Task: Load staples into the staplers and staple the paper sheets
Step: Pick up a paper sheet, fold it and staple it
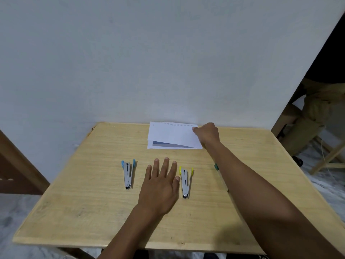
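the paper-fetching step was judged to be in hand. the right hand (207,134) was stretched to the far side of the table (74,212) and closed on the right edge of the top sheet (171,133), whose near edge was lifted off the sheets beneath. the left hand (160,186) lay flat on the wood, fingers spread, holding nothing.

two staplers were counted clearly, both hinged open: a blue stapler (128,173) just left of the left hand, and a yellow stapler (186,182) touching or almost touching its thumb side. a green tip (216,166) showed from under the right forearm; it was perhaps a third stapler, but that could not be told. the sheets formed one small pile, at least two sheets; the exact count could not be told. no staples were seen.

the next move was judged to call for the sheet to be drawn toward the staplers, and for staples to be found.
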